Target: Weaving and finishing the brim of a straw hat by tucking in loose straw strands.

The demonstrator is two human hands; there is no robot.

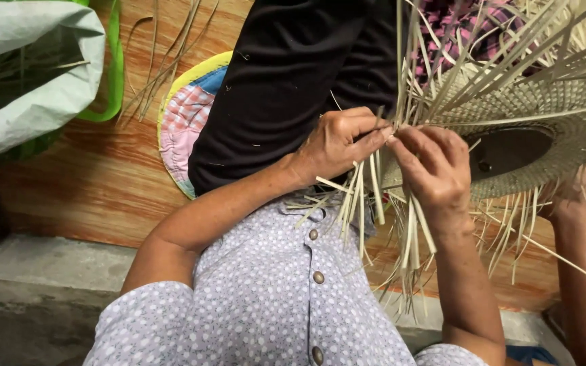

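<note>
Orange wooden floor [103, 176]; at frame centre left hand [337, 142] and right hand [435, 169] both pinch pale straw strands [374, 196] at round woven straw piece [551, 129], keeping weave taut

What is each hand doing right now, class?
Left hand: closed, pinching straw strips at the woven hat edge.
Right hand: closed, gripping strips there too.

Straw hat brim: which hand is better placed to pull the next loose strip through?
Probably the left hand: its fingertips already pinch strips at the rim of the hat, with loose strips hanging just below. The right hand grips a bundle against the brim, apparently bracing the weave.
</note>
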